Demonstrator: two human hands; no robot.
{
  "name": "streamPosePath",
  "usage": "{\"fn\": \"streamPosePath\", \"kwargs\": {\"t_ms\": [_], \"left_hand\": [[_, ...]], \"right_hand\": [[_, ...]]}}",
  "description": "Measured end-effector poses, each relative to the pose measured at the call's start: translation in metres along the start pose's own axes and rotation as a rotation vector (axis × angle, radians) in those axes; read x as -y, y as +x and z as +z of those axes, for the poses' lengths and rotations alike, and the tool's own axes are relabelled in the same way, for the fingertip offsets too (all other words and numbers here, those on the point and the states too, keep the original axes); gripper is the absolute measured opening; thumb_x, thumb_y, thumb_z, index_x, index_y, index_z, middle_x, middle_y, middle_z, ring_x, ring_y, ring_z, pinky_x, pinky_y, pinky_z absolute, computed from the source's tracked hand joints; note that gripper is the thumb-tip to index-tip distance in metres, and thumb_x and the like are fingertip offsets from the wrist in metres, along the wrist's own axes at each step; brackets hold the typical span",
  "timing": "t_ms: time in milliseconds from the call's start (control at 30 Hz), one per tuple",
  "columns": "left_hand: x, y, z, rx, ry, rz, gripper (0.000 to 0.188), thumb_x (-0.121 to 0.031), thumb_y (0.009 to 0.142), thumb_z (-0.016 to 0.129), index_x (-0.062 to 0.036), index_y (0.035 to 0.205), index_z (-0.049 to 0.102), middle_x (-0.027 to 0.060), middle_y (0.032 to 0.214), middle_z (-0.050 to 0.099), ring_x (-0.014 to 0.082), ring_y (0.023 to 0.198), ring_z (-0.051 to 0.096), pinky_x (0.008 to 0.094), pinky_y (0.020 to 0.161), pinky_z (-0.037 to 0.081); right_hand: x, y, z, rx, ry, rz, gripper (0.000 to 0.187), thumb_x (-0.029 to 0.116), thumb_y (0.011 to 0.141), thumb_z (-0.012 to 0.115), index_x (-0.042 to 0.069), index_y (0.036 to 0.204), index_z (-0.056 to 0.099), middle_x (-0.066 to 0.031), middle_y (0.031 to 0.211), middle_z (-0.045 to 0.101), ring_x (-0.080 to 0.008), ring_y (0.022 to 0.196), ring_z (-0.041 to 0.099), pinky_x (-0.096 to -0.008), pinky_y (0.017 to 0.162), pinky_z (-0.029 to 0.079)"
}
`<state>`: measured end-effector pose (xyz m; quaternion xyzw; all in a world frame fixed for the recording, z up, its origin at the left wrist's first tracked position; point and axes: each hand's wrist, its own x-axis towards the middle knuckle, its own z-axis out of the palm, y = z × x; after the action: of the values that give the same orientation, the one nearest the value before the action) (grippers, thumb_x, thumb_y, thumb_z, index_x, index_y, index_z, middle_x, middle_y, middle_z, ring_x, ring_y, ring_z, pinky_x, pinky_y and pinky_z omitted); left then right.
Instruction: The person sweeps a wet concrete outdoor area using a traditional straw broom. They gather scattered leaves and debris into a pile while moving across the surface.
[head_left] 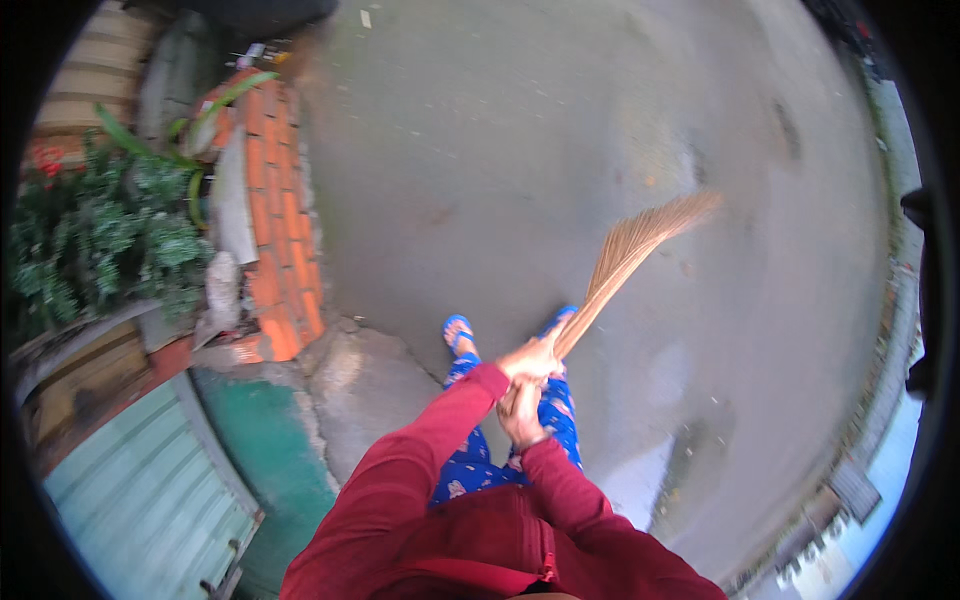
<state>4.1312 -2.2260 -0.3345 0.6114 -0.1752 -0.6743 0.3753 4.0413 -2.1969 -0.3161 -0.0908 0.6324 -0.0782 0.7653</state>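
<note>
A straw broom (622, 268) slants away from me to the far right, its bristles fanning out and bending rightward over the wet concrete. My left hand (532, 360) is closed around the broom where the bristles gather. Just behind it, nearer my body, my right hand (522, 414) is closed on the handle end, which the fingers mostly hide. The two hands are close together in front of my legs. I cannot tell whether the bristle tips touch the ground.
Grey concrete pavement (480, 170) stretches ahead, looking damp. On the left run an orange brick border (283, 220) and leafy plants (110, 230). A pale green corrugated panel (150, 480) stands at near left. My blue sandals (458, 330) are just beyond my hands. A kerb (880, 390) edges the right.
</note>
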Motion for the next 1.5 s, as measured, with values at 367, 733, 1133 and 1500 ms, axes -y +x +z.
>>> {"fn": "streamPosePath", "kwargs": {"t_ms": [367,733,1133,1500], "left_hand": [[0.007,0.043,-0.13,-0.831,-0.474,-0.026,0.047,0.004,0.065,0.044,-0.0061,0.107,0.027,0.0075,0.059,0.047,0.0184,0.044,0.049,0.0302,0.039,0.044],[-0.033,0.289,0.175,-0.272,0.581,-0.282,0.091,-0.009,0.067,0.053,-0.0109,0.132,-0.011,0.0228,0.083,0.058,0.0303,0.074,0.06,0.036,0.066,0.049],[-0.1,0.228,0.256,0.478,0.076,-0.196,0.082,-0.003,0.066,0.054,-0.0169,0.134,0.009,0.004,0.063,0.046,0.0109,0.044,0.044,0.024,0.039,0.039],[-0.12,0.223,0.127,-0.259,0.389,-0.367,0.01,-0.004,0.055,0.05,-0.0003,0.059,0.041,0.007,0.047,0.041,0.0205,0.038,0.044,0.0326,0.037,0.039]], "right_hand": [[0.079,0.087,0.098,0.746,-0.398,0.376,0.007,0.015,0.069,0.053,0.01,0.067,0.049,0.0011,0.052,0.044,-0.0108,0.04,0.043,-0.0249,0.035,0.035],[0.225,0.136,-0.187,0.234,0.397,0.163,0.007,0.013,0.069,0.053,0.013,0.071,0.046,0.005,0.054,0.037,-0.0076,0.044,0.033,-0.0222,0.041,0.028],[0.231,0.044,-0.179,-0.253,0.417,-0.093,0.011,0.004,0.07,0.05,0.007,0.06,0.049,-0.0064,0.053,0.05,-0.0157,0.039,0.049,-0.0284,0.032,0.037],[0.239,0.053,-0.095,0.309,0.518,-0.012,0.011,0.012,0.065,0.054,0.007,0.057,0.049,-0.0011,0.044,0.042,-0.0121,0.034,0.04,-0.025,0.031,0.031]]}}
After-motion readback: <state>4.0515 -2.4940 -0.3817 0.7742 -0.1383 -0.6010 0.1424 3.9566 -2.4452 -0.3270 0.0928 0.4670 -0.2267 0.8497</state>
